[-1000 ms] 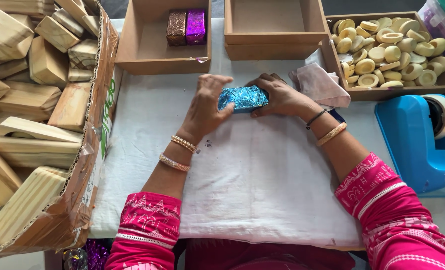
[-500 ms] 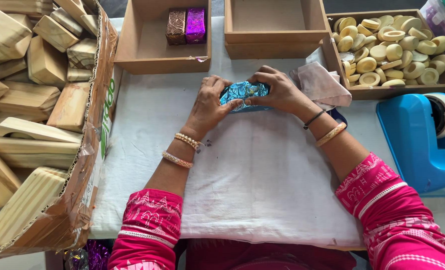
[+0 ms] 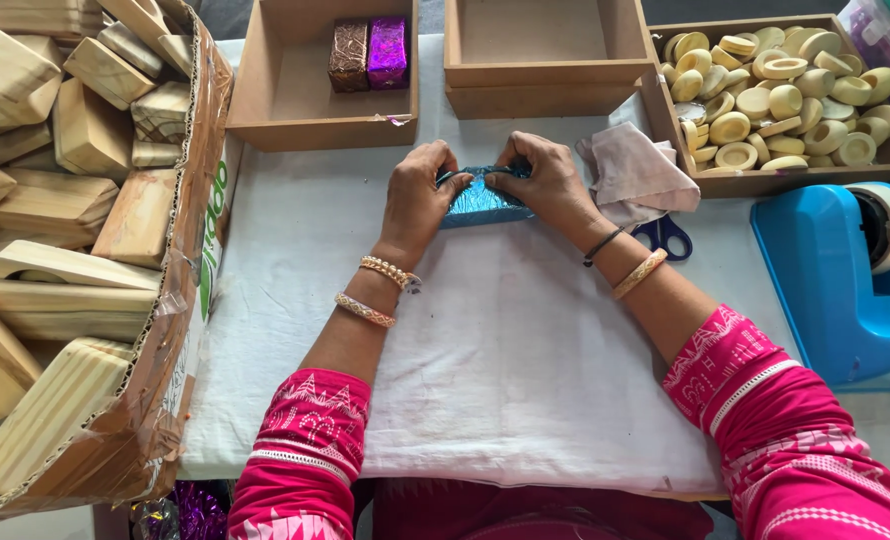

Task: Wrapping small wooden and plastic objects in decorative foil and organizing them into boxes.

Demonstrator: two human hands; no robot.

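Note:
A small block wrapped in shiny blue foil [image 3: 481,203] rests on the white cloth [image 3: 505,340] near the table's far side. My left hand [image 3: 417,200] grips its left end and my right hand [image 3: 545,183] grips its right end, fingers curled over the top edge of the foil. Both hands hide most of the block's upper side.
A cardboard box of wooden blocks [image 3: 65,230] fills the left. Behind stand a wooden tray [image 3: 275,100] with a brown and a purple wrapped block [image 3: 387,52], a bare tray [image 3: 545,70], and a tray of round wooden pieces [image 3: 775,90]. Cloth rag [image 3: 640,175], scissors [image 3: 665,235], blue tape dispenser [image 3: 835,280] right.
The blue wrapped block has been turned and tipped away from me. Both hands shifted from its sides to curl over its top edge, pinching the foil.

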